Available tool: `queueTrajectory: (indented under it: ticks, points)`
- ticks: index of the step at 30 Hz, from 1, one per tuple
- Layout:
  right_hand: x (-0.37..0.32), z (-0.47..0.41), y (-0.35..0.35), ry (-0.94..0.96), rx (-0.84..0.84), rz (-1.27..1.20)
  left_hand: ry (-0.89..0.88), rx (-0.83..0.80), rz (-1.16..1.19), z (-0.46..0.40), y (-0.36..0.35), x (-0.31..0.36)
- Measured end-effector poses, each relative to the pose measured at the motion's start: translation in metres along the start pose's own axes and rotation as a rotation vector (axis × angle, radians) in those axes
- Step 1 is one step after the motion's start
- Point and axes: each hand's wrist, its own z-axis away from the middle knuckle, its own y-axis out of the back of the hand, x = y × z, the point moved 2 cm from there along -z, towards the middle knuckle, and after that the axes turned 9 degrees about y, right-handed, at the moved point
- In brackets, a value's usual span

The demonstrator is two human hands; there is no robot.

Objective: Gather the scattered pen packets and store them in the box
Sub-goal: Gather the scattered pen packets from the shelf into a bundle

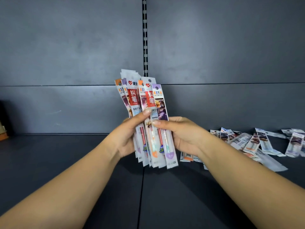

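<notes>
A fanned bundle of several pen packets point(145, 103) stands upright above the dark shelf, held between both hands. My left hand point(127, 138) grips the bundle from the left, thumb across the front. My right hand point(179, 134) grips it from the right, thumb pressed on the front packet with the purple end. More pen packets point(257, 142) lie scattered flat on the shelf to the right, some partly hidden behind my right forearm. No box shows in the view.
The dark shelf surface point(66, 162) stretches left and toward me, with a seam down its middle. A grey back panel with a slotted upright point(145, 47) rises behind. A brown object point(3, 131) sits at the far left edge.
</notes>
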Motion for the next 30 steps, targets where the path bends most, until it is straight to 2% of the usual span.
queueTrajectory:
  ticks: [4,9,12,14,17,19,21,23,27,30]
  points:
    - [0.005,0.002,-0.003,-0.019,-0.043,0.058,0.008,0.044,-0.033,-0.001,0.002,-0.002]
    - [0.010,0.005,-0.010,-0.042,-0.126,0.235,0.042,0.011,-0.034,0.000,-0.006,-0.005]
    - [0.011,0.006,-0.012,-0.036,-0.128,0.312,0.042,0.069,-0.077,0.002,-0.009,-0.002]
    - [0.011,0.004,-0.011,-0.045,-0.107,0.353,-0.035,0.131,0.003,0.003,-0.008,0.004]
    - [0.012,0.002,-0.008,-0.006,-0.086,0.611,-0.251,0.298,0.081,0.003,-0.003,0.014]
    - [0.013,0.002,-0.010,0.047,-0.136,0.742,-0.407,0.385,0.037,0.005,-0.001,0.020]
    - [0.018,0.002,-0.014,0.051,-0.214,0.805,-0.495,0.443,-0.103,0.006,-0.001,0.021]
    - [0.027,0.002,-0.013,0.027,-0.258,0.907,-0.450,0.473,-0.224,0.004,-0.001,0.011]
    - [0.034,0.005,-0.006,0.008,-0.271,0.938,-0.158,0.425,-0.292,-0.002,0.001,-0.016]
    - [0.037,0.003,-0.005,0.007,-0.250,1.043,-0.143,0.435,-0.291,-0.005,-0.001,-0.018]
